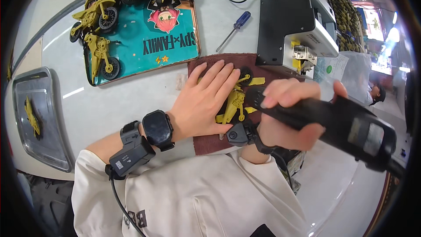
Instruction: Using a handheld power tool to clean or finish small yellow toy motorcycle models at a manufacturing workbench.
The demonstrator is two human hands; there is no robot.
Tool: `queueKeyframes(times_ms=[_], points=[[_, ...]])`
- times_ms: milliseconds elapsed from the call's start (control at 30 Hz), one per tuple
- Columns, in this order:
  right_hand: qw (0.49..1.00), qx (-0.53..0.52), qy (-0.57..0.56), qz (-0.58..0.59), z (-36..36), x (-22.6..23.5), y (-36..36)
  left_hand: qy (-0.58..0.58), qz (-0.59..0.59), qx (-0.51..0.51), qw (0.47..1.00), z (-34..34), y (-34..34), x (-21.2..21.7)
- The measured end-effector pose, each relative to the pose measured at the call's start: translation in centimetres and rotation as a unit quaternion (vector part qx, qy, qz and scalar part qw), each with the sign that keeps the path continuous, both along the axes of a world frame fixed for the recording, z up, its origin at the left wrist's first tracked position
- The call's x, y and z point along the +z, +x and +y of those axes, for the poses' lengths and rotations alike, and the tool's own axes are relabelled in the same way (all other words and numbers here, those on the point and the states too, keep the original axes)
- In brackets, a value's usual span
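Observation:
A yellow toy motorcycle (234, 105) with black wheels lies on a brown cloth (208, 142) in front of me. My left hand (204, 94) is spread flat over the cloth, its fingers stretched out and its edge against the toy's left side. In my right hand (291, 114) is a black corded electric screwdriver (346, 127), gripped around its body. Its front end tilts down toward the right side of the motorcycle; the tip is hidden from this view. Yellow strips (258, 80) stick out from beneath the toy.
Several yellow toy motorcycles (98, 55) sit on a teal printed tray (131, 61) at the far left. A blue-handled screwdriver (234, 30) lies beyond the cloth, beside a black box-shaped machine (280, 22). A metal tray (59, 149) holding a yellow part (31, 116) is at left.

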State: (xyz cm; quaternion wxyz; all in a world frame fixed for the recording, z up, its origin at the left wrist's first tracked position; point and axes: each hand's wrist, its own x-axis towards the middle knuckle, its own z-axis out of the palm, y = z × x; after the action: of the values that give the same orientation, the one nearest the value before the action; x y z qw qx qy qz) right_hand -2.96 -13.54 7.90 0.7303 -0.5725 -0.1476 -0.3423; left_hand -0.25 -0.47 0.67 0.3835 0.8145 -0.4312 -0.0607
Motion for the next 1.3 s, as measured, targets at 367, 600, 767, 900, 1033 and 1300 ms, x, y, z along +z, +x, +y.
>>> queueKeyframes(times_ms=[367, 600, 767, 900, 1033, 1300], points=[[0.993, 0.057, -0.089, 0.043, -2.1, -1.5, 0.6, 0.027, -0.005, -0.001, 1.000, 0.1, 0.1, 0.0], [0.918, -0.384, -0.095, -0.030, -8.3, 6.3, 0.8, 0.031, -0.033, -0.011, 0.999, -0.1, -0.1, 0.3], [0.902, -0.395, -0.166, 0.047, -9.2, 4.9, 4.0, 0.029, -0.020, -0.024, 0.999, 0.0, 0.1, 0.5], [0.935, -0.333, -0.106, 0.058, -8.2, 4.8, 1.5, 0.016, -0.021, -0.012, 1.000, 0.0, 0.2, 0.4], [0.987, -0.143, -0.072, -0.019, -4.4, 2.6, -2.3, -0.004, -0.015, 0.004, 1.000, -0.1, 0.0, 0.2], [0.993, -0.086, -0.075, -0.032, -3.8, 0.6, 1.4, 0.002, -0.008, 0.004, 1.000, 0.1, 0.1, 0.0]])
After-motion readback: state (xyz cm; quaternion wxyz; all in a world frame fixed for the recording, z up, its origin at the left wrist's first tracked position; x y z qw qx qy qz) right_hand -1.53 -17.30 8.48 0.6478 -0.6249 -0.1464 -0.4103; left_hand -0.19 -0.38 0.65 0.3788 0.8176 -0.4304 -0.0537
